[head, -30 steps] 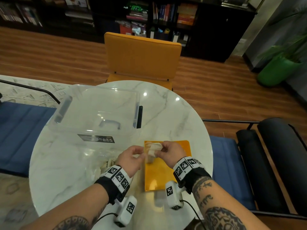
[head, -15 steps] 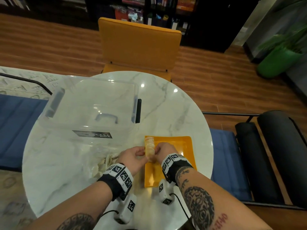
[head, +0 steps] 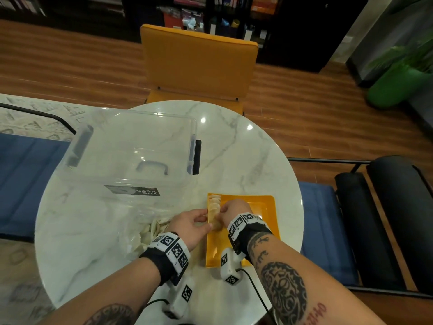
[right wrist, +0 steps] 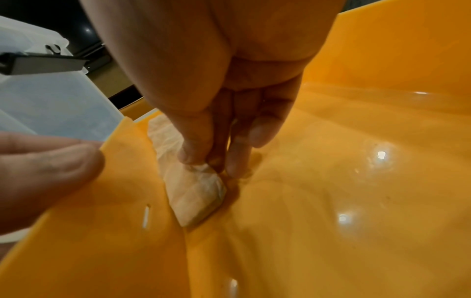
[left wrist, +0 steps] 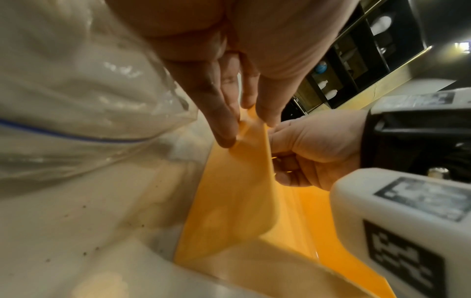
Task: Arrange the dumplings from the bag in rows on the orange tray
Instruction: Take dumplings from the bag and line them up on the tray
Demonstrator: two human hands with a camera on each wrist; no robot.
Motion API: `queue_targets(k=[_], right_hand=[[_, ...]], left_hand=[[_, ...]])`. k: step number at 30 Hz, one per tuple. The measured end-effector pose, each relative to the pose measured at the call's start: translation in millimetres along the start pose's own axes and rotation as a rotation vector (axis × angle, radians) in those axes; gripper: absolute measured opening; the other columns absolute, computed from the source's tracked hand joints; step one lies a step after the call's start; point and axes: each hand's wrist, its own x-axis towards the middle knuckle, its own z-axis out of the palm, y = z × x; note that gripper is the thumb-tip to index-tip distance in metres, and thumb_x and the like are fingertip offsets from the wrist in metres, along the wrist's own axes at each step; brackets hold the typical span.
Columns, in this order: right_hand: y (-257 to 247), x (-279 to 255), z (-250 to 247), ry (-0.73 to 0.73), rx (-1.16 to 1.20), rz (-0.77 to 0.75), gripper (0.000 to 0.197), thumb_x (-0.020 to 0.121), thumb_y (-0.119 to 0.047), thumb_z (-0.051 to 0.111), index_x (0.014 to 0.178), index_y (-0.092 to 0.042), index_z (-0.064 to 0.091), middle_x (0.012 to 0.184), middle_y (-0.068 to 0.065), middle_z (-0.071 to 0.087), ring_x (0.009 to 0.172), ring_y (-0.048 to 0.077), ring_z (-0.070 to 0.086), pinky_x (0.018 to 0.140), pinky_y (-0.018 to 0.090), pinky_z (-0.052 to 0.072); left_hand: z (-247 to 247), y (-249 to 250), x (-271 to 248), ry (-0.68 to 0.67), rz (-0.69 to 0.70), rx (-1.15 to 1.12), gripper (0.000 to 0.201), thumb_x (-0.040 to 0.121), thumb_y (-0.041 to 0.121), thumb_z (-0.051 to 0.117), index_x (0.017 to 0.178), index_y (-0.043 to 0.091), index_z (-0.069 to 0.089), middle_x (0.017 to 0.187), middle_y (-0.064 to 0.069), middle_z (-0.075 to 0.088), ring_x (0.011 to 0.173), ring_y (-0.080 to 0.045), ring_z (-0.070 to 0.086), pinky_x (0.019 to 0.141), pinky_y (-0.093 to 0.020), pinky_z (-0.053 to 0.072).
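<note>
The orange tray (head: 260, 214) lies on the marble table, with a row of pale dumplings (head: 213, 204) along its left wall. In the right wrist view my right hand (right wrist: 203, 165) pinches the nearest dumpling (right wrist: 196, 197) of that row, which rests on the tray floor (right wrist: 331, 181). My left hand (left wrist: 251, 123) pinches the tray's left rim (left wrist: 242, 191) just beside it. The clear plastic bag (head: 140, 221) lies left of the tray, and more dumplings (head: 152, 231) show inside it.
A clear storage box (head: 131, 156) stands on the table behind the bag. An orange chair (head: 199, 62) is at the far side, and blue-cushioned seats flank the round table. The tray's right half is bare orange.
A second ago both hands held a dumpling above the tray's far end. Now it lies at the near end of the row, and my left hand has shifted to the tray rim.
</note>
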Motion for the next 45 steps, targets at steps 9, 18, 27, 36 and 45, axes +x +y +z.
queue_targets(k=[9,18,27,36,45], right_hand=[[30,-30,-8,0.063,0.05,0.002,0.039,0.089,-0.046,0.067,0.118,-0.02,0.07,0.113,0.003,0.071,0.101,0.022,0.067,0.089,0.033,0.055],[80,-108,27,-0.174,-0.114,-0.247,0.04,0.092,-0.061,0.049,0.116,-0.035,0.068,0.116,-0.009,0.07,0.106,0.013,0.062,0.093,0.03,0.049],[81,-112,35,-0.114,-0.178,-0.295,0.04,0.097,-0.061,0.04,0.117,-0.041,0.068,0.121,-0.012,0.068,0.113,0.015,0.06,0.094,0.027,0.047],[81,-108,39,-0.107,-0.21,-0.264,0.041,0.094,-0.066,0.036,0.118,-0.048,0.066,0.123,-0.014,0.067,0.114,0.017,0.06,0.097,0.03,0.046],[83,-106,40,-0.1,-0.198,-0.269,0.042,0.094,-0.066,0.037,0.118,-0.046,0.066,0.124,-0.014,0.067,0.114,0.016,0.06,0.096,0.029,0.047]], left_hand=[[-2,7,-6,-0.016,0.019,0.037,0.074,0.058,0.064,0.067,0.127,0.038,0.062,0.111,0.015,0.071,0.096,-0.006,0.068,0.089,-0.035,0.057],[1,17,-15,0.028,0.062,0.149,0.048,0.088,0.036,0.067,0.135,0.033,0.057,0.122,0.01,0.069,0.11,-0.01,0.064,0.099,-0.033,0.051],[-81,7,-51,0.276,0.113,0.219,0.014,0.091,0.029,0.059,0.099,0.035,0.068,0.091,0.013,0.069,0.085,-0.007,0.066,0.079,-0.022,0.05],[-81,-26,-55,0.113,-0.03,0.499,0.061,0.082,0.04,0.07,0.137,0.021,0.052,0.129,-0.001,0.062,0.114,-0.019,0.059,0.094,-0.025,0.047],[-78,-29,-51,0.156,-0.077,0.399,0.035,0.088,0.036,0.067,0.121,0.022,0.065,0.111,0.0,0.068,0.098,-0.016,0.061,0.088,-0.025,0.047]])
